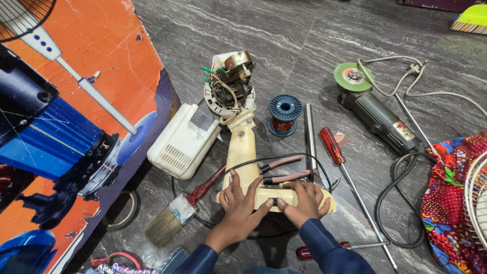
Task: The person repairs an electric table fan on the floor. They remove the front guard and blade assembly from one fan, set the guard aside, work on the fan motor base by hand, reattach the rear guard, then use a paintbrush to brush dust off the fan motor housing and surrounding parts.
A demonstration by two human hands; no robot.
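Note:
A cream fan body (pixel 242 152) lies on the grey stone floor, its exposed motor (pixel 231 81) with coloured wires pointing away from me. My left hand (pixel 238 200) rests on the wide base of the fan body, fingers spread over it. My right hand (pixel 303 203) presses on the right side of the same base, fingers curled. A detached cream motor cover (pixel 182 142) lies just left of the fan neck. A black cable (pixel 284 158) loops over the base near my hands.
A paintbrush (pixel 175 213), pliers with pinkish handles (pixel 284 170), a red screwdriver (pixel 337 157), a metal rod (pixel 309 137) and a copper wire spool (pixel 283 116) surround the fan. An angle grinder (pixel 375 111) lies right. An orange printed box (pixel 66 116) stands left, patterned cloth (pixel 451 203) right.

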